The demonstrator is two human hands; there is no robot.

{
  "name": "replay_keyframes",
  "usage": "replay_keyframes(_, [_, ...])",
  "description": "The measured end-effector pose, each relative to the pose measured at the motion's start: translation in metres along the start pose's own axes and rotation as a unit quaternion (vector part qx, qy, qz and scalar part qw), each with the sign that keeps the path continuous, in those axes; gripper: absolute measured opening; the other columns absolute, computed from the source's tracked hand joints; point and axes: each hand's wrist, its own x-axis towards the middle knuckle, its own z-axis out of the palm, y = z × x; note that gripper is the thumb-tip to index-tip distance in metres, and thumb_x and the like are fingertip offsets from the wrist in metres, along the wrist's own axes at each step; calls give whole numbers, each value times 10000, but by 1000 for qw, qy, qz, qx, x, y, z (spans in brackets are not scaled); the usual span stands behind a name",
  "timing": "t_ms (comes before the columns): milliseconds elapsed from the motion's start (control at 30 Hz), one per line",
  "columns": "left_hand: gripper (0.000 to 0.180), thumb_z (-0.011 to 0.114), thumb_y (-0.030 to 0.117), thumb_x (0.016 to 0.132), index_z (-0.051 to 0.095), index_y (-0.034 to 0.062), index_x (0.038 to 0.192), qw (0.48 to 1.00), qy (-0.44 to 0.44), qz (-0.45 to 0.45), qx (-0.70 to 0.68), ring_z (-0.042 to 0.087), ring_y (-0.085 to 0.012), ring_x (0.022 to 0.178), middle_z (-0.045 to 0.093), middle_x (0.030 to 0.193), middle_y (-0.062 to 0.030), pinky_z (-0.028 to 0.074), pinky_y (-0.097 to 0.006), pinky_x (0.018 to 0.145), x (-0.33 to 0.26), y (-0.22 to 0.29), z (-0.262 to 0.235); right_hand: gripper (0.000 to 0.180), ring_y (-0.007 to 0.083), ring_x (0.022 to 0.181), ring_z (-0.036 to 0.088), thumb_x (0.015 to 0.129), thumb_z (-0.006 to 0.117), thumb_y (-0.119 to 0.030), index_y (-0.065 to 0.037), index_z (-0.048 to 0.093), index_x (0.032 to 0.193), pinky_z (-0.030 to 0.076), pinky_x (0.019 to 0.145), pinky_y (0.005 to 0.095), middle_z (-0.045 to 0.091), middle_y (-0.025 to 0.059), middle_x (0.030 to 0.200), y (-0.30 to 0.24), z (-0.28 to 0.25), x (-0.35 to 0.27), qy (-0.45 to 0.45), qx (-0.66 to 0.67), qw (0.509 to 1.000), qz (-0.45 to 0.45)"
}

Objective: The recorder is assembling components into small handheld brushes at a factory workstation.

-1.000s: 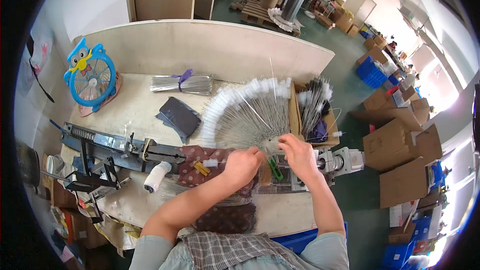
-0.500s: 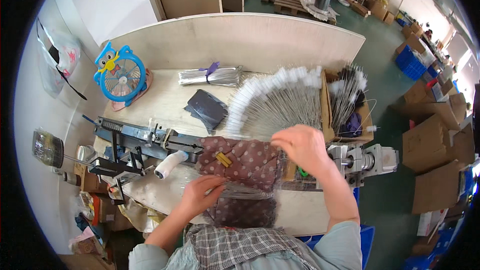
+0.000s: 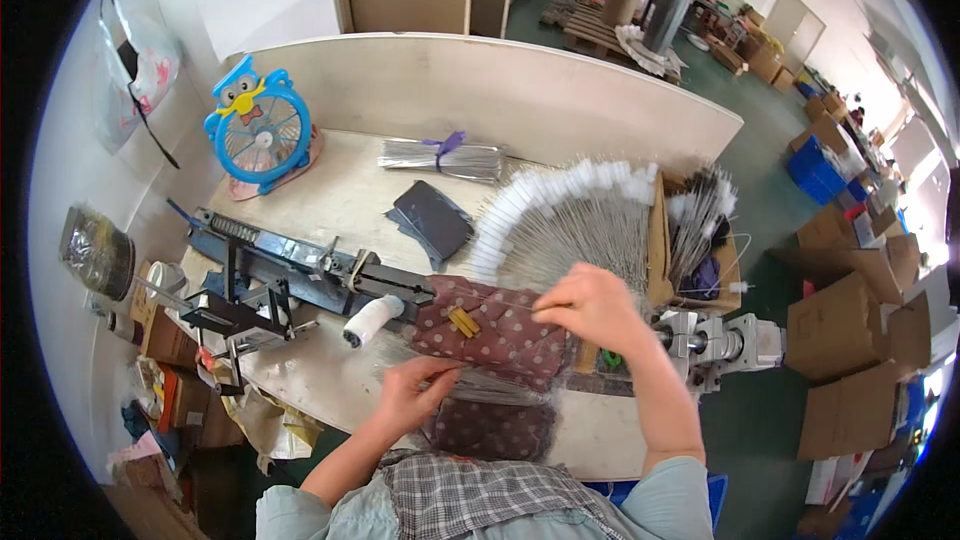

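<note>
With the left hand (image 3: 415,390) pinching the loose wire bundle (image 3: 470,385) at the desk's (image 3: 340,200) near edge, keep the right hand (image 3: 590,305), apparently closed on one thin wire, drawing level toward the wire fan (image 3: 575,225) just beyond its grip.

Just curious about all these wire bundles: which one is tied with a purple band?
The flat bundle lying alone at the back of the table, beside the blue fan. The white-tipped wires are fanned out loose.
</note>
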Motion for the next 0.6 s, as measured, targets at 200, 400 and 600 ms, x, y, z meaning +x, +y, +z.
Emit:
replay_keyframes(200, [176, 658, 99, 828, 671, -22, 955, 986, 3, -95, -134, 631, -153, 726, 680, 840, -94, 501, -272, 664, -4, -23, 0, 133, 222, 757, 558, 721, 675, -239, -123, 711, 774, 462, 669, 340, 629, 9, 710, -33, 75, 50, 60, 57, 994, -68])
replay_keyframes(400, [400, 436, 319, 950, 639, -16, 868, 845, 98, -251, -462, 605, -147, 688, 642, 768, -88, 475, -271, 663, 11, -19, -30, 110, 242, 769, 552, 732, 652, -202, -103, 691, 754, 469, 688, 352, 636, 23, 738, -45, 89, 58, 49, 35, 998, -13])
replay_keyframes(600, [505, 638, 486, 788, 667, -10, 694, 976, -36, -194, -91, 596, -170, 546, 619, 604, -103, 465, -321, 521, 38, -14, -11, 111, 243, 779, 545, 731, 648, -196, -96, 691, 756, 468, 701, 352, 635, 25, 753, -53, 86, 60, 42, 26, 999, -2])
